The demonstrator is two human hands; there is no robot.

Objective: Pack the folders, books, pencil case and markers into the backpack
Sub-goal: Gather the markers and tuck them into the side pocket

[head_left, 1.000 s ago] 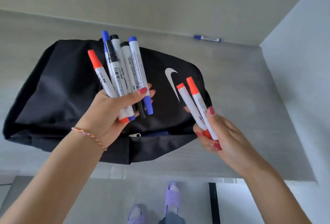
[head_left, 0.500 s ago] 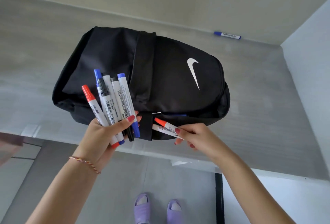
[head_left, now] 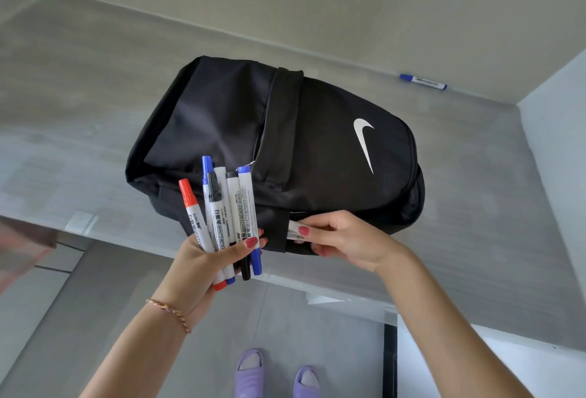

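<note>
A black backpack [head_left: 317,156] with a white swoosh lies flat on a grey counter [head_left: 79,131]. My left hand [head_left: 206,261] grips a fan of several whiteboard markers [head_left: 228,207] with red, blue and black caps, held upright in front of the bag's near side. My right hand [head_left: 342,239] pinches two white markers [head_left: 293,229] at the bag's near edge; their front ends are hidden inside an opening in the bag. One blue marker [head_left: 423,81] lies alone on the counter by the back wall. Folders, books and pencil case are not visible.
Walls close the counter at the back and on the right [head_left: 558,150]. The counter's front edge runs just below the bag. Below it is a grey floor with my feet in purple slippers [head_left: 279,375]. A blurred reddish object [head_left: 22,245] sits at the left edge.
My right hand has pushed its two red-capped markers further into the bag's near opening, so their caps are now hidden. My left hand with its bundle stays beside the bag.
</note>
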